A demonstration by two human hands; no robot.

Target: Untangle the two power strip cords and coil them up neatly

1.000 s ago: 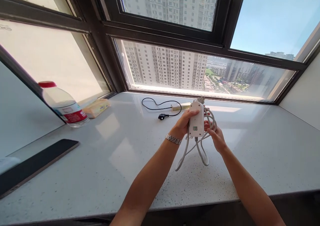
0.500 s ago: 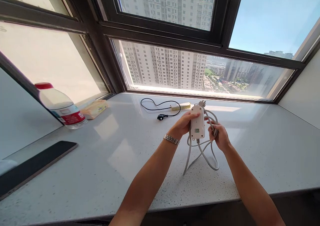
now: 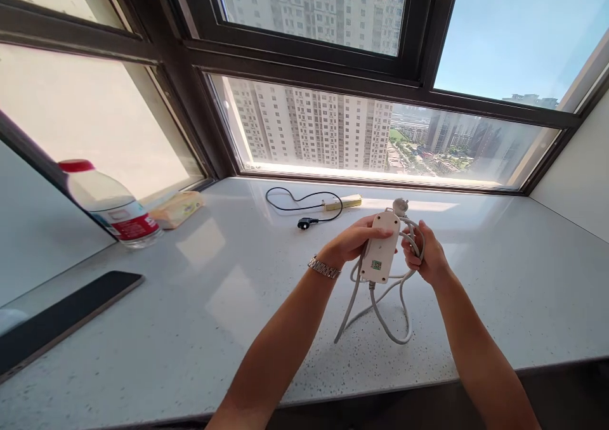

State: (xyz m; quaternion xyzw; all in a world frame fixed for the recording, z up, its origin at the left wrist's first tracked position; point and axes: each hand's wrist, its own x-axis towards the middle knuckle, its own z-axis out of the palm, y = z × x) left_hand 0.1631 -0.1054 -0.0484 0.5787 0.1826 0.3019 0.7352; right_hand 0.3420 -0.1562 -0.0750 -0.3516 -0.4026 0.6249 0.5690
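Note:
My left hand [image 3: 358, 240], with a metal watch band at the wrist, is closed around a white power strip [image 3: 380, 247] held above the counter. The strip's back faces me, showing corner screws and a small green label. Its grey cord [image 3: 406, 328] leaves the lower end, hangs in loops and comes up to my right hand [image 3: 428, 252]. Those fingers are closed on looped cord to the right of the strip. A pale plug [image 3: 400, 207] sticks up just beyond the strip's top end.
On the white speckled counter [image 3: 181, 335], a black cable with a plug [image 3: 309, 223] joins a yellowish strip [image 3: 343, 203] near the window. To the left are a red-capped bottle [image 3: 114, 208], a soft packet [image 3: 177, 209] and a dark flat device [image 3: 71, 319]. Dark-framed windows rise behind.
The power strip has come slightly closer to me and tilted, its top leaning right. My right hand has shifted a little right with the cord, and the plug has moved right too.

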